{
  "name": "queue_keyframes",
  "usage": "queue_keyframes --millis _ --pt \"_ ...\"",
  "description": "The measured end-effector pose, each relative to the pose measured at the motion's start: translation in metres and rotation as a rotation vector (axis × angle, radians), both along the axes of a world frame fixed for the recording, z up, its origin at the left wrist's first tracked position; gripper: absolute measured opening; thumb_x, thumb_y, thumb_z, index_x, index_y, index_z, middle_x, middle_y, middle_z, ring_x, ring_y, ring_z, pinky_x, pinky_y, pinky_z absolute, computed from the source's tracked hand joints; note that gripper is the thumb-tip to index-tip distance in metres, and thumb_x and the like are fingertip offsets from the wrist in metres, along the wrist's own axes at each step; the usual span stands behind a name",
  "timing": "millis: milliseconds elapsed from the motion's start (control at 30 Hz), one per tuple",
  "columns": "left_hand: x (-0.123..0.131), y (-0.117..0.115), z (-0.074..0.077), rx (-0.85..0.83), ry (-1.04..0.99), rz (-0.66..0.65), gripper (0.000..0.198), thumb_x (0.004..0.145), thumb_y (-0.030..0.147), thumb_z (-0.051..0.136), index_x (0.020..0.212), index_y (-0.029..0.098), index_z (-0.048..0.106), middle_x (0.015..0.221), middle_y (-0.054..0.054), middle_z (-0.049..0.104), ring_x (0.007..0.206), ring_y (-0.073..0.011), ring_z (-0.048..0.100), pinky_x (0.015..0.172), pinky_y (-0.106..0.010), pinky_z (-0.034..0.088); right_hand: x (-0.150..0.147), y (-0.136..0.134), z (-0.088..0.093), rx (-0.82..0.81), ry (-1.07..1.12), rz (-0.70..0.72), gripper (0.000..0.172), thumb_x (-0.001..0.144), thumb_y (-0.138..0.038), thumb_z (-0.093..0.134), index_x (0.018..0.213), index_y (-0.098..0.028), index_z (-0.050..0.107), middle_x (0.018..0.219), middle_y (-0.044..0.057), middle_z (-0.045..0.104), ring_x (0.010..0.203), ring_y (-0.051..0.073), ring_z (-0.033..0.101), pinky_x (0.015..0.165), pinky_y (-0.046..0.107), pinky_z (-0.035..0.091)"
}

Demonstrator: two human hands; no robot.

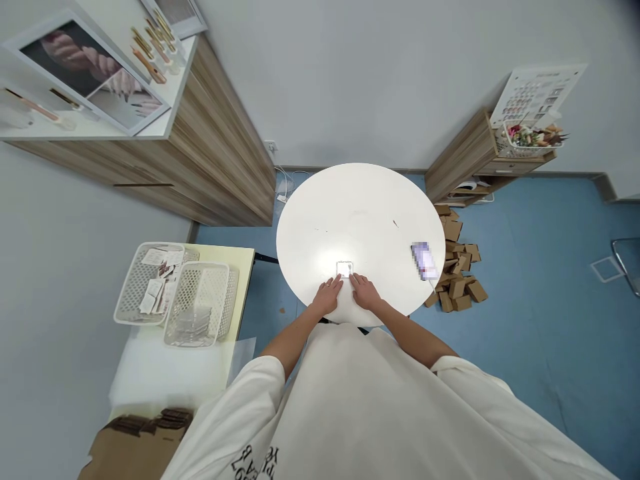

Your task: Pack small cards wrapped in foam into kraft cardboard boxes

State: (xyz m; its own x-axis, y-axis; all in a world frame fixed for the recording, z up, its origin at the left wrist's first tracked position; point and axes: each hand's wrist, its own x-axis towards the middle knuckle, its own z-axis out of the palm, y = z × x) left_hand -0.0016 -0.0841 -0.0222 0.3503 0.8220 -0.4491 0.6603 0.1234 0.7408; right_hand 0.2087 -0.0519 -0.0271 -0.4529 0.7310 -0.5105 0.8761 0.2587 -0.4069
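Observation:
On a white oval table (360,200) lies a small, clear, rectangular thing like a flat plastic case (345,269), with bright glare on it. My left hand (327,297) rests at its near left corner, fingers stretched forward and a ring on one of them. At the near right corner is my right hand (365,292), its fingers also extended and lying low. Fingertips of both hands appear to touch the case's edge. What is inside the case is too small and bright to make out.
A phone (424,261) with a cable lies at the table's right side. Small cardboard boxes (457,267) are heaped on the floor beyond. To the left, white plastic baskets (227,293) stand on a side table (245,257). Wooden cabinets (225,133) flank the far wall.

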Motion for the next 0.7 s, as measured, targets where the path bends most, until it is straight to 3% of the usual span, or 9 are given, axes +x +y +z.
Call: queue_keyframes --millis 167,400,567,700 --pt "0.002 0.000 0.001 0.003 0.037 -0.025 0.076 0.074 0.011 0.052 0.149 0.026 0.042 0.167 -0.003 0.020 0.153 -0.0332 0.016 0.122 -0.050 0.016 -0.004 0.001 0.003 -0.001 -0.024 0.014 0.070 0.092 -0.021 0.042 0.160 -0.018 0.023 0.164 0.012 0.025 0.146 0.031 0.027 0.112 0.046 0.032" --pt "-0.008 0.002 0.000 0.050 0.050 0.093 0.072 0.077 0.017 0.055 0.148 0.024 0.043 0.166 -0.008 0.021 0.146 -0.0344 0.033 0.118 -0.046 0.026 -0.028 0.013 0.005 0.009 -0.039 0.090 0.070 0.093 -0.021 0.043 0.159 -0.015 0.024 0.163 0.013 0.027 0.144 0.033 0.030 0.113 0.046 0.030" --pt "-0.025 0.010 -0.001 0.089 0.350 -0.032 0.071 0.085 0.017 0.047 0.154 0.020 0.030 0.168 -0.011 0.010 0.141 -0.0345 0.040 0.111 -0.047 0.037 -0.057 0.027 0.007 -0.012 -0.065 0.161 0.071 0.094 -0.025 0.044 0.160 -0.016 0.020 0.165 0.012 0.024 0.144 0.033 0.028 0.112 0.046 0.032" --pt "-0.033 0.012 0.002 0.060 0.441 -0.079 0.071 0.088 0.017 0.045 0.156 0.019 0.023 0.168 -0.012 0.006 0.138 -0.0332 0.045 0.103 -0.043 0.044 -0.066 0.033 0.007 -0.039 -0.054 0.177 0.071 0.095 -0.027 0.044 0.160 -0.017 0.019 0.164 0.012 0.023 0.144 0.033 0.028 0.110 0.046 0.035"
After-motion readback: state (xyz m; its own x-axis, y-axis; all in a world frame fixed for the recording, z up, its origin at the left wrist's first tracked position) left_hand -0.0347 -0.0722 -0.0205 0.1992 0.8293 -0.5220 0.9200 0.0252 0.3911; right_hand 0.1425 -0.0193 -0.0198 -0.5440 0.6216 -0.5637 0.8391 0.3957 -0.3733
